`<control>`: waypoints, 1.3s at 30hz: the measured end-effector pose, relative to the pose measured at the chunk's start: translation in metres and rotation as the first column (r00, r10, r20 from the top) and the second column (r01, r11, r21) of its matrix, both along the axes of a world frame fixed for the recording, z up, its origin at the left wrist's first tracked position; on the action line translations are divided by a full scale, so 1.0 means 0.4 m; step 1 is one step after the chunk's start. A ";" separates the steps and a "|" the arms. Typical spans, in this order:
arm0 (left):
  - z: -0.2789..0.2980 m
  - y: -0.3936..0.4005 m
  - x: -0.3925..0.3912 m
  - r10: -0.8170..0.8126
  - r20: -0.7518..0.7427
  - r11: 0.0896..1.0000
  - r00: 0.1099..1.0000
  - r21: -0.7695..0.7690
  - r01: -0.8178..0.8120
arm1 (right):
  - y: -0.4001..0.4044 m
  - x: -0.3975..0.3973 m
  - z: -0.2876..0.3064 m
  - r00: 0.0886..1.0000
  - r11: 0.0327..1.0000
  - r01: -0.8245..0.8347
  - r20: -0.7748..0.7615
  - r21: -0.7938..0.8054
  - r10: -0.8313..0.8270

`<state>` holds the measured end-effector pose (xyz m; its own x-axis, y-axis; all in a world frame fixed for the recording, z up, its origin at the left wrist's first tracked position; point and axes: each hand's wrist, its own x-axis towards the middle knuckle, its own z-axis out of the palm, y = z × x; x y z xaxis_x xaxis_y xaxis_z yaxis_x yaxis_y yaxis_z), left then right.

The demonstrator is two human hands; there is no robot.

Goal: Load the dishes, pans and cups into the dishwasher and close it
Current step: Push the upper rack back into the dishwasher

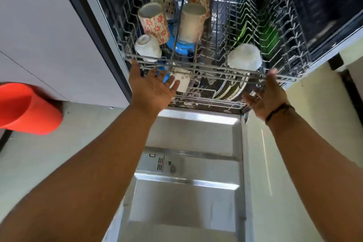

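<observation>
Right, nearest is the open dishwasher door, flat under both forearms. Both hands are spread, fingers straight, gripping nothing: left hand has fingertips at the upper rack's front rail, right hand touches the same rail near its right end. Rack looks part way out. Wire frame is stiff and should roll easily; my guess is moderate weight. Push evenly on the front rail, not on the crockery. Load is fragile ceramic: white cups at the front, floral mugs behind, loosely seated, could rattle or tip. Plates sit in the lower rack below.
</observation>
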<state>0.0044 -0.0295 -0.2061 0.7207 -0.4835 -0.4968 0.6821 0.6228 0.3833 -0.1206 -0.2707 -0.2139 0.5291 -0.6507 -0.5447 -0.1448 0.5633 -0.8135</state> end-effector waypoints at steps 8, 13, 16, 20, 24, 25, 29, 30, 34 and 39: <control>-0.045 -0.017 0.041 -0.106 0.110 0.954 0.988 0.292 0.070 | 0.001 0.031 0.002 0.999 0.999 0.034 -0.022 -0.025 -0.035; -0.097 0.005 0.026 -0.077 0.083 0.922 0.994 0.386 0.040 | 0.005 0.040 -0.006 0.997 0.996 0.070 -0.025 -0.049 -0.072; -0.146 -0.019 -0.006 -0.029 -0.066 0.883 0.997 0.466 0.057 | 0.006 0.048 -0.013 0.996 0.995 0.086 -0.014 -0.043 -0.086; -0.164 -0.096 -0.028 -0.013 -0.150 0.976 0.989 0.212 0.045 | -0.004 0.041 -0.024 0.997 0.995 0.080 -0.007 -0.054 -0.081; -0.166 -0.154 -0.023 0.085 -0.178 0.996 0.980 0.005 -0.085 | -0.019 0.034 -0.025 0.998 0.997 0.066 -0.019 -0.042 -0.067; -0.173 -0.158 -0.019 0.102 -0.158 0.995 0.982 0.014 -0.101 | -0.022 0.032 -0.023 0.998 0.998 0.058 -0.022 -0.039 -0.059; -0.192 -0.158 -0.028 0.163 -0.081 0.985 0.983 0.063 -0.158 | -0.024 0.026 -0.021 0.998 0.998 0.052 -0.023 -0.029 -0.053; -0.198 -0.152 -0.044 0.176 -0.074 0.982 0.982 0.077 -0.171 | -0.023 0.025 -0.021 0.998 0.998 0.053 -0.021 -0.028 -0.053; -0.210 -0.072 -0.159 0.147 -0.015 0.962 0.989 0.233 -0.140 | -0.019 0.025 -0.017 0.998 0.998 0.060 -0.024 -0.037 -0.061; -0.022 0.041 -0.218 -0.021 0.373 0.798 0.928 0.565 -0.209 | -0.012 0.024 0.000 0.997 0.998 0.055 -0.055 -0.042 -0.057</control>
<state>-0.0829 -0.0132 -0.2149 0.9235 -0.1015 -0.3699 0.3836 0.2515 0.8886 -0.1111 -0.2753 -0.2139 0.4607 -0.7007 -0.5447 -0.1595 0.5383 -0.8275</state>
